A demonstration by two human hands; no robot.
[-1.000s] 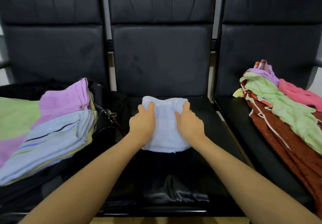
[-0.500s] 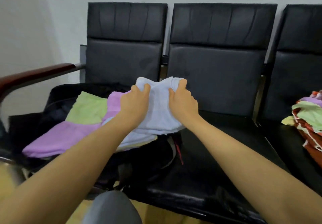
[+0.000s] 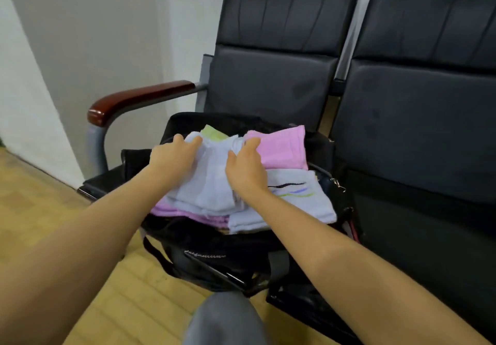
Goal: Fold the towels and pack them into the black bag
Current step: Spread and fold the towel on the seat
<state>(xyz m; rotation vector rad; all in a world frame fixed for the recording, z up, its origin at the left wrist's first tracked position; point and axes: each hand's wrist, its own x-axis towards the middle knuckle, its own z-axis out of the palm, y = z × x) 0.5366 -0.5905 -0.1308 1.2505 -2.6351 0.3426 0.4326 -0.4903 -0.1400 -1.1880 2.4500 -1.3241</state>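
A row of black padded seats (image 3: 410,135) runs across the right of the frame, over a wooden floor (image 3: 40,210). On the left seat (the one with the wooden armrest (image 3: 139,97)) sits the black bag (image 3: 214,253).

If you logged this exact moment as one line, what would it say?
step: placing folded white towel | left hand: holding towel | right hand: holding towel | location: on towel stack in black bag

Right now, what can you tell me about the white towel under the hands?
The white towel looks like soft terry cloth, folded into a small bundle. It lies on top of the pink and striped towels stacked in the open black bag on the chair. The left hand and right hand rest on it, fingers curled over its far edge.
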